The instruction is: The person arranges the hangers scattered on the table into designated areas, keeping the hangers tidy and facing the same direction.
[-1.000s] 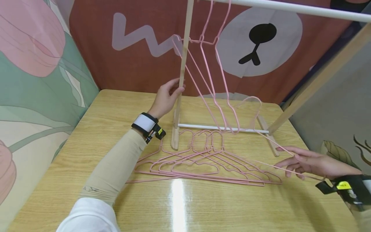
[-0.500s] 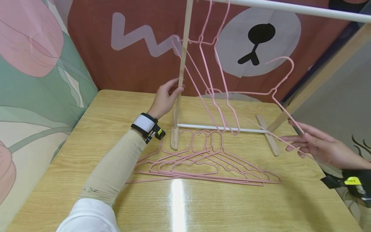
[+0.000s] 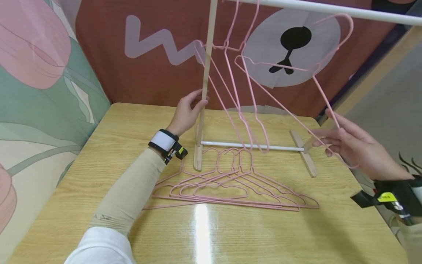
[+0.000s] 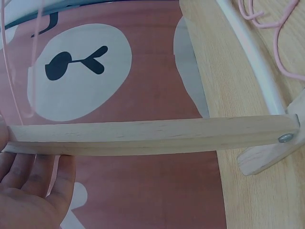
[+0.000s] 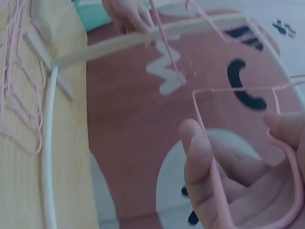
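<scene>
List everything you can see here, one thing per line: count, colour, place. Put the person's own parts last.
Rack: one, wooden posts with white rails, standing on the table
Hanging hangers: two, pink, near the rack's left post
Held hanger: one, pink, in the right hand
Loose hangers: several (overlapping, count unclear), pink, on the table
Table: one, light wood, under the rack
Patterned backdrop: one, mostly reddish brown, behind the table
Wrist devices: two, black with yellow labels, one per wrist
Left hand: one, bare, gripping the left post
Right hand: one, bare, holding a hanger
</scene>
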`<state>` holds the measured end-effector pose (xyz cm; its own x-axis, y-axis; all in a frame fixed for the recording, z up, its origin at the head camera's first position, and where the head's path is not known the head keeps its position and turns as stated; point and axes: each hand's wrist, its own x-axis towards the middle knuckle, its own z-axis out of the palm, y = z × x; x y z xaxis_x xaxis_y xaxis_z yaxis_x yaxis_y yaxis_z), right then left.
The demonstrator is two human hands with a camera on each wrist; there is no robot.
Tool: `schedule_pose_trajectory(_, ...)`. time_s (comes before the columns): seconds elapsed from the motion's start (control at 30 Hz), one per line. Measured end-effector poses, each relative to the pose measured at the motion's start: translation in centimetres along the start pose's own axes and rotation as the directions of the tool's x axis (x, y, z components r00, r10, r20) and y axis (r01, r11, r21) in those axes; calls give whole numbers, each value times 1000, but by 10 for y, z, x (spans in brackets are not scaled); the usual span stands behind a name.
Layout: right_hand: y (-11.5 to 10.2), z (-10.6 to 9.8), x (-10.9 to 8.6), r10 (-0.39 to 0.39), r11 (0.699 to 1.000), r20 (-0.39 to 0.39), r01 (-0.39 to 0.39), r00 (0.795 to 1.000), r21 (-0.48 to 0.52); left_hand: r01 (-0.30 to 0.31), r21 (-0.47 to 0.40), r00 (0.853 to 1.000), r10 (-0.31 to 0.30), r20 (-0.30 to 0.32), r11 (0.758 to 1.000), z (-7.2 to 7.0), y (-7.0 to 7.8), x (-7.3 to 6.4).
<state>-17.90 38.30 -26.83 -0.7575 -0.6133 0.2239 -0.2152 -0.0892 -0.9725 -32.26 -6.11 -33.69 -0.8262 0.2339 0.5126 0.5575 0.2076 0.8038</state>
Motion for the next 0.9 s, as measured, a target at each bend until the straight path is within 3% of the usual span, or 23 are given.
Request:
schedule_pose_trajectory(0.23, -18, 33, 23, 16, 979, -130, -43, 991, -200, 6, 1, 1000, -6, -3, 1000, 0, 0, -1)
schedule_pose_trajectory(0.5, -27, 62, 49, -4, 974, -225, -47, 974, -220, -5, -3, 1000, 5, -3, 1000, 0, 1, 0)
schedule_pose_trajectory(0.9, -29, 60, 73, 26, 983, -295, -79, 955, -167, -2, 1, 1000, 2, -7, 1000, 1, -1, 0)
